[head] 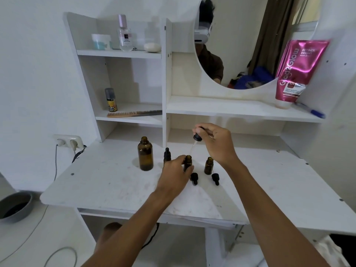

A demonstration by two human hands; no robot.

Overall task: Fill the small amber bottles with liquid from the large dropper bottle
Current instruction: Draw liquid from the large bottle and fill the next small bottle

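The large amber bottle (145, 154) stands uncapped on the white desk (107, 182). My right hand (215, 144) pinches its black dropper (197, 136), whose glass tube slants down toward the open mouth of a small amber bottle (188, 162). My left hand (174, 175) grips that small bottle from the left. A second small open bottle (209, 165) stands to its right. A third small bottle (167, 154), capped with a dropper top, stands behind my left hand. Two loose black dropper caps (194, 178) (215, 178) lie in front of the bottles.
White shelves behind hold a comb (133, 113), a small spray can (111, 100), a perfume bottle (125, 33) and a jar (101, 41). A pink tube (296, 74) and blue pen (312, 111) sit under the round mirror (250, 43). A grey bowl (15, 206) is at lower left.
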